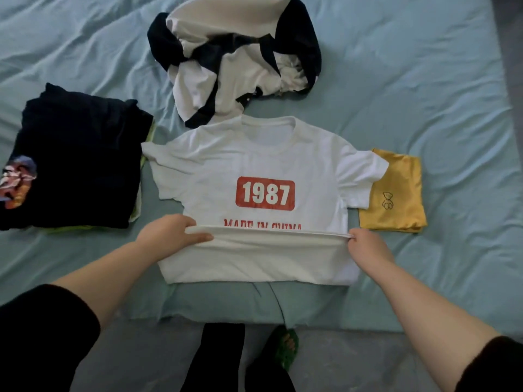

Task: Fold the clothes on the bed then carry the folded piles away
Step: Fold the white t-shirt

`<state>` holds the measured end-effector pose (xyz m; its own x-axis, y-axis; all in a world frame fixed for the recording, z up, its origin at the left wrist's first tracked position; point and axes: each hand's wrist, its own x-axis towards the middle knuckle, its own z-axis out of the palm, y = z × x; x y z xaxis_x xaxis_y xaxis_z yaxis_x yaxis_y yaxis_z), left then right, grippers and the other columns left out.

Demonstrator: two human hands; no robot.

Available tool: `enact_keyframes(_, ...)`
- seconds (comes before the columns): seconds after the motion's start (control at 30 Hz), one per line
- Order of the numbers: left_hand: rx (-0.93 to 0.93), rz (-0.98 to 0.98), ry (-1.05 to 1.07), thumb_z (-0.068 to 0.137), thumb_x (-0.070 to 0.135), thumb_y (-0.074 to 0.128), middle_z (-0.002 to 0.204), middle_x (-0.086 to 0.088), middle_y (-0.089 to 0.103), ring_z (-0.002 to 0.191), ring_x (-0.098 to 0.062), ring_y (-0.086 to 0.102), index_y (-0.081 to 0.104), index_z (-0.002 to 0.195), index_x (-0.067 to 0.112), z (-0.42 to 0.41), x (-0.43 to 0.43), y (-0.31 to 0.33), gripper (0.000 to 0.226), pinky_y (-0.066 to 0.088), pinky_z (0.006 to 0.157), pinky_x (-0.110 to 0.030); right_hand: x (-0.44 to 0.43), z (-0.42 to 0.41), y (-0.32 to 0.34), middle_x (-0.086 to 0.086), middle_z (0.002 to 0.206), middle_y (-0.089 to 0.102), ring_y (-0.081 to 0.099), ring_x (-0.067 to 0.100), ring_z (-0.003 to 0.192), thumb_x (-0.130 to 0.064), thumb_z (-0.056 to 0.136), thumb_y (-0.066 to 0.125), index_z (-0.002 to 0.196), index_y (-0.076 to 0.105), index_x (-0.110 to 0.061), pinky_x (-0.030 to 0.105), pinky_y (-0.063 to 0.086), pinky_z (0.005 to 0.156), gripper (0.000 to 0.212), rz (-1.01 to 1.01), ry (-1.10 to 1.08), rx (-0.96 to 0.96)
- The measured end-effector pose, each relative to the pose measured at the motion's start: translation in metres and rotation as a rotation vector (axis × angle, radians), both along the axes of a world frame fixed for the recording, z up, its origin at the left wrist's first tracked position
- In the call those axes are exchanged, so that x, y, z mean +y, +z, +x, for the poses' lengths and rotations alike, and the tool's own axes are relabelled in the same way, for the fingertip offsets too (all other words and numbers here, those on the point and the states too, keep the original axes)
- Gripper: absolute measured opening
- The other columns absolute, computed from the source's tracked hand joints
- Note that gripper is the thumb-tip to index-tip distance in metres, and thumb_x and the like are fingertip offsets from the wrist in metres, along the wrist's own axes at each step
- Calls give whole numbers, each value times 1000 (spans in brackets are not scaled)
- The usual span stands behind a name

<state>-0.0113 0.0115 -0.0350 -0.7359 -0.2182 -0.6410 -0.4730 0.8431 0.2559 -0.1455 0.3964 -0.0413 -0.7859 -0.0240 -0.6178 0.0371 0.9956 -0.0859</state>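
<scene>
A white T-shirt [263, 162] with a red "1987" patch lies face up on the blue bed [424, 94], collar away from me. Its bottom part is turned up over the front, covering the lower half of red lettering. My left hand [172, 234] grips the left end of that raised hem, thumb on top. My right hand [365, 246] pinches the hem's right end. A folded dark pile [76, 162] with a colourful print sits to the left. A folded yellow garment [396, 193] lies to the right, partly under the white sleeve.
A crumpled white and black heap of clothes [235, 55] lies beyond the shirt's collar. The bed's near edge runs below the shirt, with grey floor, my dark trouser leg [218, 355] and a green slipper [285, 346] beneath it.
</scene>
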Motion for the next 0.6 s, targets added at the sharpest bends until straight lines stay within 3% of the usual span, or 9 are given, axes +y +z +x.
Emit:
enact_keyframes(0.1, 63, 132, 89, 77, 65, 61, 62, 4, 53, 61, -13, 52, 46, 59, 19, -36, -32, -1, 51, 33, 52, -31, -12, -31, 3, 4, 71, 52, 52, 29, 74, -7, 89, 39, 67, 49, -15, 31, 35, 56, 25, 2, -24, 45)
enact_keyframes(0.2, 109, 243, 187, 83, 46, 66, 71, 3, 59, 69, -15, 56, 55, 67, 22, -70, -50, -9, 31, 38, 58, -31, -23, -57, -2, 8, 72, 55, 54, 31, 76, -6, 87, 41, 72, 56, -11, 34, 39, 60, 22, -64, -51, 77)
enact_keyframes(0.33, 126, 294, 253, 84, 26, 68, 82, 6, 64, 80, -16, 59, 64, 80, 24, -104, -63, -29, 6, 43, 63, -24, -33, -80, -18, 8, 73, 57, 51, 29, 71, -8, 91, 46, 80, 59, -6, 33, 34, 57, 18, -217, -173, 116)
enact_keyframes(0.5, 147, 257, 320, 83, 26, 69, 83, 9, 62, 85, -17, 58, 64, 80, 25, -123, -69, -48, 6, 39, 68, -28, -39, -95, -42, 8, 69, 53, 48, 26, 64, -27, 99, 43, 73, 44, -10, 34, 31, 55, 31, -271, -248, 172)
enact_keyframes(0.6, 300, 112, 271, 89, 36, 60, 87, 11, 61, 84, -15, 56, 59, 83, 32, -127, -70, -50, 7, 39, 65, -31, -45, -104, -49, 3, 68, 53, 49, 21, 60, -34, 102, 34, 82, 43, -18, 31, 31, 50, 26, -326, -328, 306)
